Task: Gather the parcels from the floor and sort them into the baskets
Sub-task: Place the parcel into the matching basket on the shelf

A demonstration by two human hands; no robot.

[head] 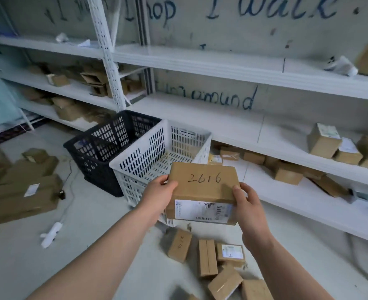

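Observation:
A brown cardboard parcel (202, 187) marked "2616", with a white label on its near side, is held in the air in front of me. My left hand (158, 197) grips its left edge and my right hand (247, 204) grips its right edge. Just behind the parcel stands a white slotted basket (144, 159), and a black slotted basket (105, 144) stands to the left of that one. Both baskets look empty as far as I can see. Several more small parcels (208, 257) lie on the floor below my hands.
White metal shelving (232, 66) runs along the wall behind the baskets, with boxes on its levels. A pile of larger boxes (21, 187) lies on the floor at the left. A white object on a cable (50, 234) lies on the floor near my left arm.

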